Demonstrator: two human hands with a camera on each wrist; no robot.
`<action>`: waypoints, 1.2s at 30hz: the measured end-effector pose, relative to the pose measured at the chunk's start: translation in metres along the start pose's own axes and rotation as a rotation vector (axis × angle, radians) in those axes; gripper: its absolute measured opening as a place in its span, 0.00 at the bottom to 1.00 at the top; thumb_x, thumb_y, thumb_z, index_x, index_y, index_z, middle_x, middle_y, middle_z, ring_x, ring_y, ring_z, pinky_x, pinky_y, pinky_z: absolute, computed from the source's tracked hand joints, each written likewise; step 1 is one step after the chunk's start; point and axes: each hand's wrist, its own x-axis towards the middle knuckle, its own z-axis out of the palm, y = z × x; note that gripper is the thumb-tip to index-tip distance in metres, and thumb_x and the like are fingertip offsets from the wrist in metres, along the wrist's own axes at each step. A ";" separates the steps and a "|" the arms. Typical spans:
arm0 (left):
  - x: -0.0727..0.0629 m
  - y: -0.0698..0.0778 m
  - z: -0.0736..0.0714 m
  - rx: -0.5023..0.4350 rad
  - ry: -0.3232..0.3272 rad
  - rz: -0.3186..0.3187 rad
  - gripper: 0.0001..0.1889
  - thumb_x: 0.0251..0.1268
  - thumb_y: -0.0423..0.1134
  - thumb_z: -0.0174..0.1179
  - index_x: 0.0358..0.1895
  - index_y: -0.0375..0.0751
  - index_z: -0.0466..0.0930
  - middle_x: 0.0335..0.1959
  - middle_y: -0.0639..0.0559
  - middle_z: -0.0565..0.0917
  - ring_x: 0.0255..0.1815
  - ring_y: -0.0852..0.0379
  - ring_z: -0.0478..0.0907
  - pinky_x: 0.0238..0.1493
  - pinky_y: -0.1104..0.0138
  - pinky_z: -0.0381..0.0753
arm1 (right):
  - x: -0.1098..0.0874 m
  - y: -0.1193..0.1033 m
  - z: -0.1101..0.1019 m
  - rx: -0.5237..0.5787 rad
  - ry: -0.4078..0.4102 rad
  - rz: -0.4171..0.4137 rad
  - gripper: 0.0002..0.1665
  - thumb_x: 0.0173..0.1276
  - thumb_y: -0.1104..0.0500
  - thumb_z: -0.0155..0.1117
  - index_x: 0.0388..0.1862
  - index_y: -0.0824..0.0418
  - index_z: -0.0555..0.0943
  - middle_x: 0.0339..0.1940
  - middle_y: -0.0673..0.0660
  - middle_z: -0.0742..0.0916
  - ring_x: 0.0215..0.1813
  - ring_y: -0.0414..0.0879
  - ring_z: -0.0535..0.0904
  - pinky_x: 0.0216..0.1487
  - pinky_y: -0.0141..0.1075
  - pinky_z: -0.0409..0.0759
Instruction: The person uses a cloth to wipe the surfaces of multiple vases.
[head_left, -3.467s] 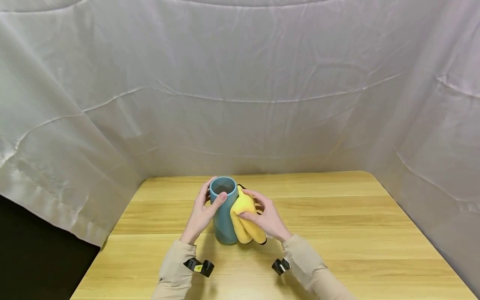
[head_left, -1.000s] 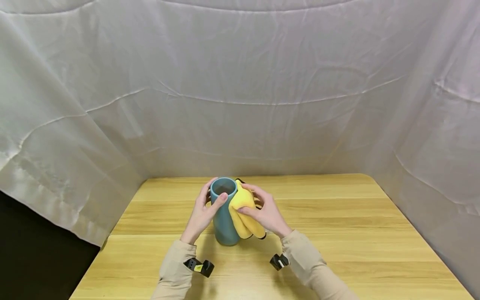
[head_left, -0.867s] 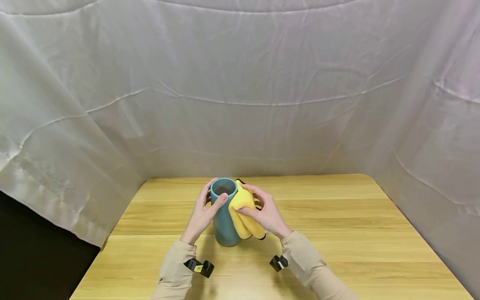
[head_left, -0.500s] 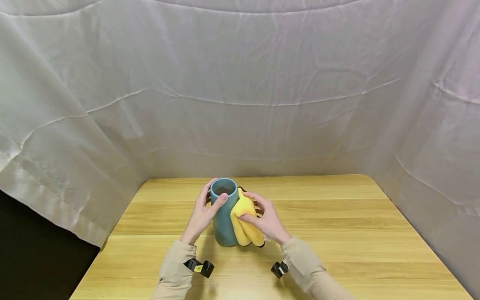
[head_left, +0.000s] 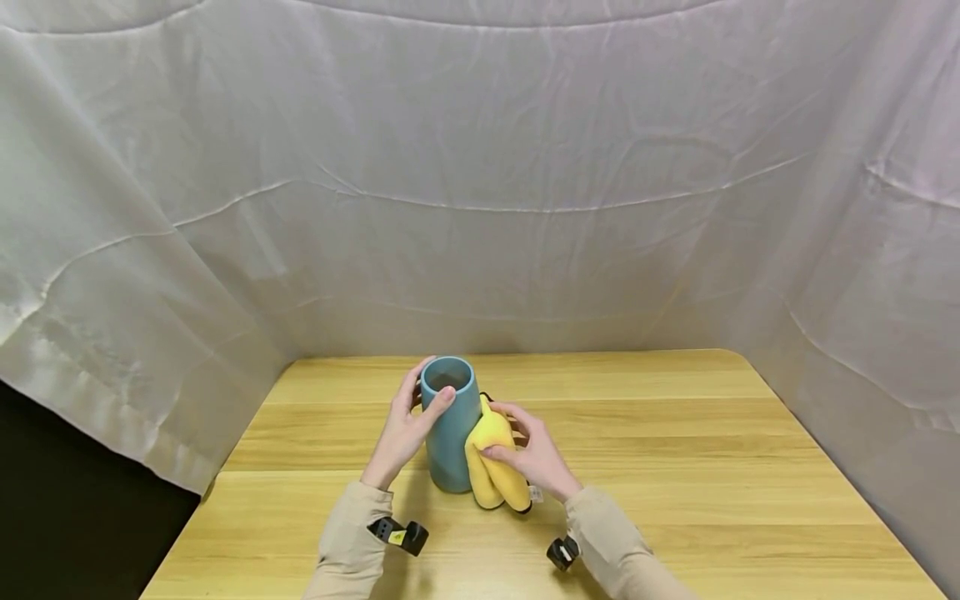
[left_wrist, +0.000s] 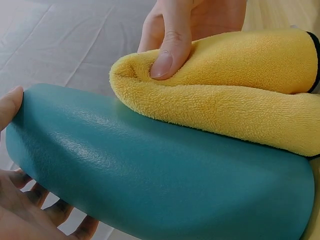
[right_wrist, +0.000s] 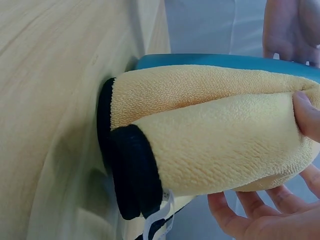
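A tall blue-green vase (head_left: pixel 450 450) stands upright on the wooden table in the head view, its round mouth facing up. My left hand (head_left: pixel 405 427) grips it near the rim, thumb at the front and fingers round the far left side. In my right hand (head_left: pixel 534 454) is a folded yellow cloth (head_left: pixel 491 433) with dark edging, pinched between thumb and fingers. The cloth lies against the vase's right side, as the left wrist view shows with the cloth (left_wrist: pixel 240 110) along the vase (left_wrist: pixel 150 165). A white tag (right_wrist: pixel 160 217) hangs from the cloth in the right wrist view.
The wooden table (head_left: pixel 712 467) extends to both sides of the hands. Grey curtain fabric (head_left: pixel 525 250) encloses it at the back and sides. A black camera (head_left: pixel 405 535) sits on the left wrist and another camera (head_left: pixel 562 552) on the right.
Over the last second, my right hand and the cloth have slid down the vase's right side, toward its base. My left hand and the vase have stayed in place.
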 end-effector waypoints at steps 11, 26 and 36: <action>0.000 -0.001 0.000 -0.004 -0.003 0.003 0.30 0.71 0.43 0.61 0.75 0.53 0.64 0.66 0.44 0.75 0.64 0.43 0.73 0.63 0.47 0.71 | 0.000 -0.007 0.000 -0.026 0.034 -0.008 0.37 0.61 0.62 0.76 0.69 0.56 0.75 0.66 0.60 0.81 0.60 0.55 0.80 0.58 0.44 0.77; 0.000 0.001 0.000 -0.008 -0.001 0.020 0.30 0.71 0.42 0.61 0.75 0.51 0.64 0.63 0.43 0.77 0.60 0.45 0.74 0.60 0.56 0.73 | 0.005 -0.040 -0.004 -0.009 0.057 -0.141 0.37 0.61 0.63 0.75 0.69 0.57 0.75 0.63 0.62 0.82 0.55 0.52 0.80 0.55 0.46 0.79; 0.000 0.000 0.000 -0.017 -0.008 0.009 0.31 0.72 0.43 0.61 0.75 0.52 0.63 0.64 0.43 0.76 0.60 0.44 0.73 0.59 0.53 0.74 | 0.005 -0.057 -0.006 -0.018 0.060 -0.200 0.37 0.62 0.63 0.74 0.70 0.56 0.74 0.65 0.62 0.81 0.57 0.55 0.81 0.56 0.45 0.80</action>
